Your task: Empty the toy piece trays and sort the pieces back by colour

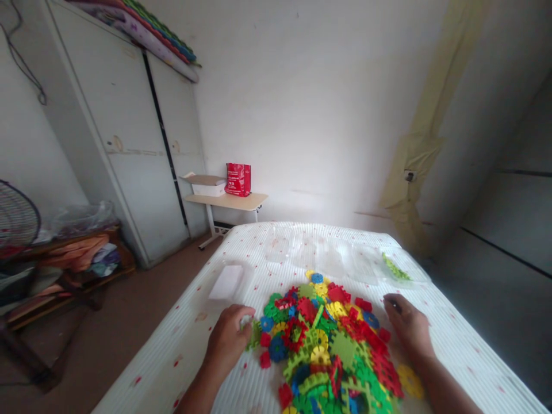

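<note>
A heap of plastic gear toy pieces [344,346] in red, green, yellow and blue lies on the near part of the table. At its left edge is my left hand [229,336], with thumb and fingers curled around a light green toothed piece [255,334]; the fingers behind it are partly hidden. On the heap's right side, my right hand [407,325] is held with its fingers bent and the tips close together, near red pieces [383,335]. What those fingertips hold, if anything, does not show. A yellow gear [410,381] lies beside my right wrist.
Clear plastic trays [330,257] stand in a row across the far part of the table; the rightmost holds a light green piece [395,267]. Another clear tray with a white block [226,282] sits at left. A small desk [254,201] bears a red bag [238,179].
</note>
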Available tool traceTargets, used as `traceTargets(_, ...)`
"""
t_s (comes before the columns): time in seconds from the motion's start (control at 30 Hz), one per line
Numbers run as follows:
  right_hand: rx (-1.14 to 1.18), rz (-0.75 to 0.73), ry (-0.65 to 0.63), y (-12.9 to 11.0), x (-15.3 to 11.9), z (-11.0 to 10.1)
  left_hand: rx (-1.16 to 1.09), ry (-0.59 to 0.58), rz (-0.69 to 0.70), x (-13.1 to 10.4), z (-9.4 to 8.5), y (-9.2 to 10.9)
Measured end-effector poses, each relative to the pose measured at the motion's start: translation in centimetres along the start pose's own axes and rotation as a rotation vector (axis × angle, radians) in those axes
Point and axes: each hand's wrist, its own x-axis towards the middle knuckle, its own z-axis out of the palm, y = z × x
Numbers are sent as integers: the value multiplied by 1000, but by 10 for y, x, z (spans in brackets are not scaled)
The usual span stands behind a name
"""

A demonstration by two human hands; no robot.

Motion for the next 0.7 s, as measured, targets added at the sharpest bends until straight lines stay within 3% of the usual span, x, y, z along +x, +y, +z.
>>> traceTargets(0.23,-30,29,-66,5,1,7,145,-171,28,-10,1,16)
traceTargets(0.47,-34,58,-100,1,0,5,285,-207,-9,-15,2,19)
traceTargets(0.57,-35,88,-113,-1,0,4,211,-180,-50,-12,2,18)
traceTargets(0.7,-35,99,-109,2,0,5,-108,-91,-100,-8,-4,23)
